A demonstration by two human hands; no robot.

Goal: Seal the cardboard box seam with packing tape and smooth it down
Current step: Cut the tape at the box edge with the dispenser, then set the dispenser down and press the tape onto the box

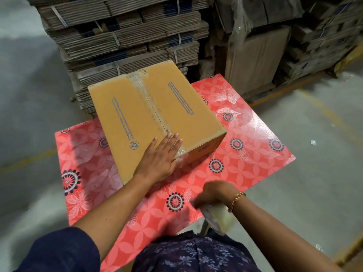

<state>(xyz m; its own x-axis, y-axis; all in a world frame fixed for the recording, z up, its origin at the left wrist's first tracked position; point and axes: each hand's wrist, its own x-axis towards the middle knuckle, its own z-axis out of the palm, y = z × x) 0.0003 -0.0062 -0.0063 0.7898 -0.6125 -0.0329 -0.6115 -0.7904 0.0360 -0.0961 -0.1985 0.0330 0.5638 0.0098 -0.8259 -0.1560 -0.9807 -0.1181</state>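
Note:
A closed tan cardboard box with blue print sits on a red flowered table top. Clear packing tape runs along its centre seam and folds over the near edge. My left hand lies flat, fingers spread, on the near end of the taped seam at the box's front edge. My right hand, wearing a gold bracelet, is blurred above the table's near edge, closed on a whitish tape roll. Details of the roll are smeared by motion.
Tall stacks of strapped, flattened cardboard stand just behind the table. More cardboard bundles, some under plastic wrap, fill the back right. Grey concrete floor with yellow lines surrounds the table on the left and right.

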